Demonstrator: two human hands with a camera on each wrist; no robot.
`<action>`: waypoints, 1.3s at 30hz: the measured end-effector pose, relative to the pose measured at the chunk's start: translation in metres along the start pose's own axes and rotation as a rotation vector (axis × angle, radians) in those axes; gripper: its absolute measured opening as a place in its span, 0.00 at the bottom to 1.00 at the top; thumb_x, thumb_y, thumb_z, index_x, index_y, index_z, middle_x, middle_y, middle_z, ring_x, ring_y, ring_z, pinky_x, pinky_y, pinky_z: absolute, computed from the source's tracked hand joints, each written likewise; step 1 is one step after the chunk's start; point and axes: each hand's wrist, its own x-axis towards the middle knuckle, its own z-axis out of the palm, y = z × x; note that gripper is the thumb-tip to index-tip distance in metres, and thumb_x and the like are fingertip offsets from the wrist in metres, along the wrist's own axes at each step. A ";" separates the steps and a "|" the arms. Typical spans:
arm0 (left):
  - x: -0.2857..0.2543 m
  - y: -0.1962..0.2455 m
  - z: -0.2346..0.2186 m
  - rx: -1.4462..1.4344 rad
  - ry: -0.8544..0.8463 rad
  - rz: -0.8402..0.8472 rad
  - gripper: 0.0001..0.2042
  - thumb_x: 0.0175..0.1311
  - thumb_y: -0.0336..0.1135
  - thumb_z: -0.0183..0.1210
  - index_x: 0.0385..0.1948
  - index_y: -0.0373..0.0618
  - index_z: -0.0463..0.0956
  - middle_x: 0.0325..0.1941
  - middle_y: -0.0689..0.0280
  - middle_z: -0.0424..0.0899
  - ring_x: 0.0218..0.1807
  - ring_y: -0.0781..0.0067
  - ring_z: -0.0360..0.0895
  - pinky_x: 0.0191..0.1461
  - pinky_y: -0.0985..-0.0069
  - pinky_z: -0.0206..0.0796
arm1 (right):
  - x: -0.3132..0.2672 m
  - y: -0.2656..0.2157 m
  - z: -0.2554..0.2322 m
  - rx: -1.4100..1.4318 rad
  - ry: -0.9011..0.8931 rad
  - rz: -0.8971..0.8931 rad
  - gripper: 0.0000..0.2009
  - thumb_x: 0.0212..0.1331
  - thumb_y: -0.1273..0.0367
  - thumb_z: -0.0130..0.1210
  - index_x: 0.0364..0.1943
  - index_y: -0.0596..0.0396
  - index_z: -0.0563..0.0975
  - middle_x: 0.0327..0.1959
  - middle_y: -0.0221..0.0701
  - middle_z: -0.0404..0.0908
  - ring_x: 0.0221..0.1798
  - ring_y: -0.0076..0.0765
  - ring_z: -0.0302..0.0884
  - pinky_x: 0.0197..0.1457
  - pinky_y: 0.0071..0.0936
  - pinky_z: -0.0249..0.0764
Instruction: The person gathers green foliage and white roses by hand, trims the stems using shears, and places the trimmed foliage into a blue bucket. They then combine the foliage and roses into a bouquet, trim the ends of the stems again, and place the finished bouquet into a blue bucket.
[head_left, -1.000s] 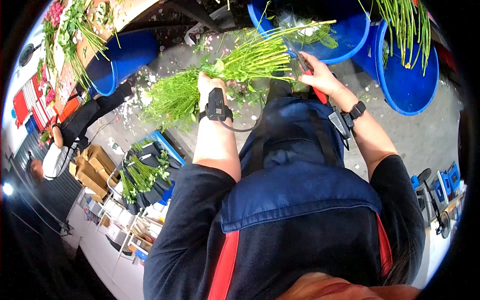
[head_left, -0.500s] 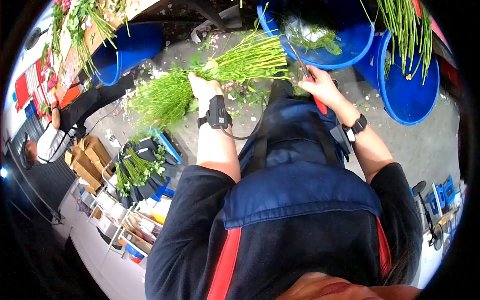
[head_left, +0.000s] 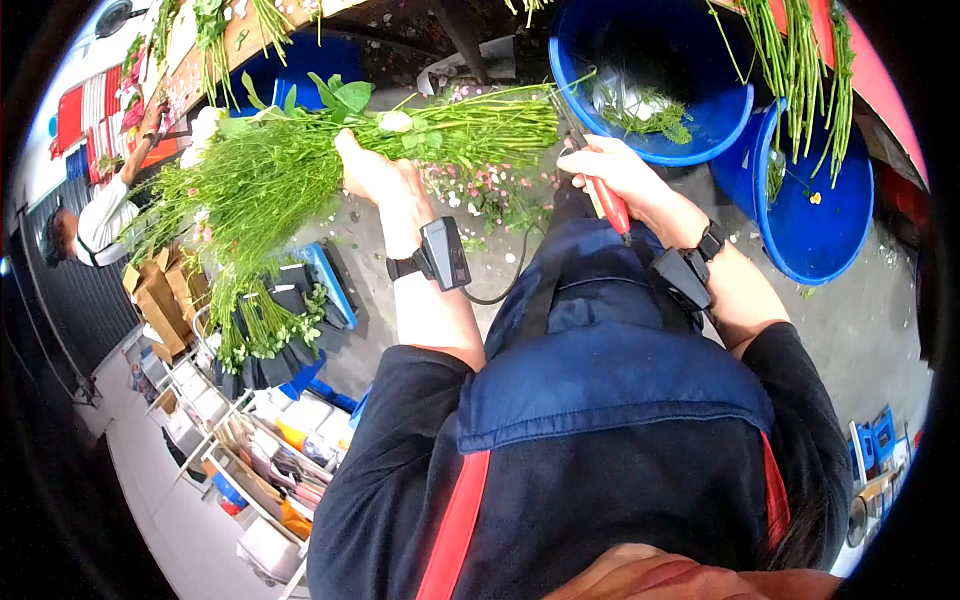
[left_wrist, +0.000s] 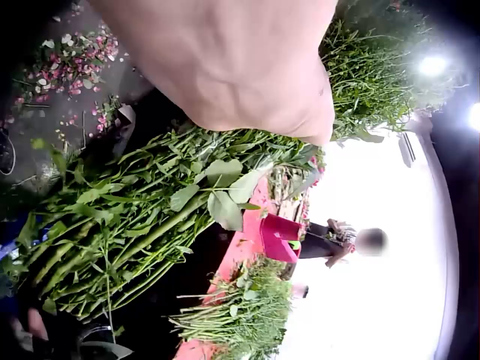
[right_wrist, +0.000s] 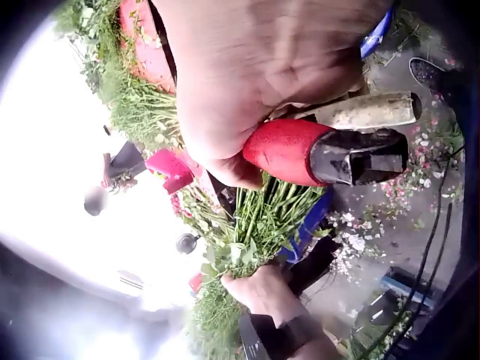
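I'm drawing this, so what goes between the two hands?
Green stems reach from the left hand toward the right hand, with the clippers near their ends. The head view shows this.

The head view looks down; 2 wrist views share the greenery close up.

Left hand (head_left: 385, 190) has most fingers hidden behind the bunch of stems (head_left: 470, 128) in the head view, and its back is cut off by the top edge in the left wrist view. Right hand (head_left: 632, 178) runs off the top edge in the right wrist view and hides the blades of the pruning shears (head_left: 609, 205); head view too small to tell if the tips touch any stem. Blue bucket (head_left: 738, 122) cut off at the head view's top, background person (left_wrist: 330, 240) has a blurred head in the left wrist view.
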 end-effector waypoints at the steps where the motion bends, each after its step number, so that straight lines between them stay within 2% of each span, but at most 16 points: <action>1: -0.001 0.002 0.002 -0.008 0.012 0.043 0.12 0.59 0.36 0.54 0.35 0.35 0.74 0.37 0.64 0.78 0.35 0.70 0.76 0.38 0.70 0.70 | -0.005 -0.006 0.000 0.004 0.002 0.014 0.21 0.50 0.59 0.63 0.41 0.60 0.73 0.28 0.26 0.74 0.25 0.19 0.70 0.24 0.19 0.66; 2: -0.007 0.008 0.003 0.001 0.017 0.047 0.13 0.58 0.37 0.55 0.36 0.35 0.74 0.38 0.64 0.78 0.36 0.70 0.76 0.39 0.70 0.70 | -0.004 0.003 0.004 0.054 0.039 -0.086 0.16 0.53 0.60 0.62 0.36 0.58 0.74 0.25 0.26 0.75 0.22 0.19 0.71 0.21 0.18 0.66; 6: -0.003 0.020 -0.002 0.012 0.072 0.025 0.13 0.57 0.42 0.56 0.35 0.43 0.74 0.33 0.66 0.76 0.30 0.72 0.72 0.36 0.71 0.66 | -0.031 0.004 0.001 0.065 0.113 -0.025 0.11 0.54 0.62 0.62 0.28 0.55 0.76 0.19 0.22 0.73 0.19 0.17 0.69 0.19 0.17 0.65; 9: 0.002 0.035 -0.009 -0.057 0.023 -0.020 0.14 0.57 0.43 0.56 0.41 0.48 0.74 0.34 0.67 0.76 0.30 0.73 0.69 0.35 0.71 0.63 | -0.035 0.023 -0.009 0.301 0.074 0.017 0.11 0.55 0.61 0.62 0.30 0.54 0.76 0.20 0.22 0.73 0.21 0.17 0.70 0.20 0.16 0.66; 12: -0.001 0.045 -0.035 0.355 -0.428 0.537 0.25 0.50 0.21 0.60 0.53 0.39 0.66 0.43 0.61 0.74 0.37 0.73 0.71 0.42 0.76 0.66 | -0.032 0.025 -0.009 0.353 -0.051 -0.095 0.14 0.54 0.62 0.62 0.39 0.53 0.73 0.27 0.22 0.73 0.25 0.17 0.70 0.25 0.17 0.67; 13: -0.019 0.059 -0.034 0.718 -0.448 0.853 0.27 0.47 0.17 0.60 0.54 0.36 0.65 0.45 0.60 0.74 0.38 0.71 0.72 0.44 0.76 0.67 | -0.033 0.018 -0.010 0.299 -0.091 -0.113 0.14 0.53 0.63 0.62 0.40 0.52 0.73 0.28 0.21 0.72 0.28 0.17 0.70 0.29 0.18 0.68; 16: -0.027 0.075 -0.036 0.886 -0.401 0.743 0.30 0.43 0.16 0.60 0.54 0.35 0.63 0.47 0.57 0.74 0.42 0.69 0.72 0.48 0.76 0.66 | -0.033 -0.012 -0.007 0.119 -0.126 -0.280 0.22 0.54 0.67 0.59 0.54 0.58 0.71 0.37 0.23 0.75 0.38 0.18 0.69 0.41 0.19 0.68; 19: -0.027 0.074 -0.038 0.858 -0.421 0.598 0.30 0.43 0.15 0.58 0.55 0.34 0.63 0.48 0.54 0.74 0.47 0.66 0.72 0.55 0.76 0.63 | -0.030 -0.033 0.003 0.123 -0.158 -0.431 0.20 0.50 0.69 0.60 0.49 0.56 0.73 0.35 0.21 0.74 0.38 0.18 0.66 0.45 0.19 0.64; 21: -0.038 0.078 -0.032 0.854 -0.327 0.492 0.28 0.47 0.08 0.47 0.55 0.39 0.65 0.50 0.60 0.71 0.47 0.75 0.70 0.51 0.81 0.67 | -0.029 -0.041 0.010 0.041 -0.101 -0.466 0.21 0.50 0.70 0.59 0.51 0.59 0.73 0.36 0.21 0.74 0.37 0.17 0.66 0.43 0.17 0.65; 23: -0.032 0.078 -0.035 0.885 -0.351 0.473 0.30 0.47 0.08 0.47 0.56 0.39 0.64 0.51 0.60 0.71 0.48 0.75 0.70 0.52 0.80 0.67 | -0.028 -0.046 0.010 -0.082 -0.047 -0.480 0.21 0.50 0.70 0.59 0.51 0.59 0.74 0.34 0.21 0.73 0.36 0.17 0.66 0.42 0.17 0.65; 26: -0.003 0.064 -0.048 0.790 -0.366 0.528 0.23 0.50 0.18 0.52 0.53 0.36 0.66 0.48 0.59 0.74 0.45 0.68 0.71 0.54 0.73 0.65 | -0.026 -0.041 0.019 -0.067 0.021 -0.436 0.15 0.53 0.69 0.59 0.46 0.58 0.77 0.25 0.18 0.72 0.27 0.14 0.66 0.33 0.15 0.65; 29: 0.007 0.070 -0.026 -0.077 -0.146 -0.173 0.14 0.60 0.35 0.52 0.47 0.42 0.71 0.46 0.65 0.75 0.44 0.71 0.71 0.52 0.73 0.66 | -0.018 -0.031 0.024 0.018 0.084 -0.386 0.16 0.55 0.69 0.59 0.47 0.59 0.77 0.21 0.18 0.71 0.22 0.14 0.68 0.27 0.14 0.64; 31: 0.062 0.021 -0.057 0.242 -0.304 0.213 0.15 0.57 0.34 0.48 0.47 0.45 0.70 0.47 0.66 0.74 0.46 0.72 0.71 0.52 0.74 0.67 | -0.015 -0.027 0.025 0.109 0.098 -0.379 0.17 0.55 0.69 0.59 0.48 0.61 0.76 0.22 0.18 0.71 0.23 0.13 0.68 0.27 0.15 0.64; 32: 0.071 0.024 -0.059 0.221 -0.377 0.223 0.22 0.51 0.20 0.49 0.51 0.42 0.67 0.50 0.63 0.73 0.48 0.72 0.71 0.53 0.75 0.67 | -0.023 -0.035 0.026 0.103 0.086 -0.337 0.17 0.54 0.67 0.60 0.47 0.61 0.75 0.24 0.20 0.72 0.25 0.14 0.68 0.29 0.17 0.63; 35: 0.064 0.037 -0.054 0.155 -0.377 0.124 0.31 0.43 0.05 0.48 0.54 0.39 0.64 0.50 0.61 0.71 0.49 0.73 0.70 0.54 0.78 0.67 | -0.009 -0.023 0.019 0.004 0.021 -0.288 0.16 0.54 0.65 0.61 0.43 0.59 0.75 0.26 0.21 0.71 0.28 0.15 0.65 0.33 0.18 0.63; 39: 0.107 0.016 -0.074 0.146 -0.403 0.057 0.33 0.39 0.05 0.48 0.55 0.39 0.64 0.50 0.60 0.71 0.50 0.72 0.69 0.55 0.79 0.64 | 0.007 -0.043 0.039 0.067 -0.031 -0.354 0.15 0.53 0.64 0.61 0.41 0.57 0.75 0.27 0.19 0.69 0.30 0.15 0.63 0.35 0.17 0.61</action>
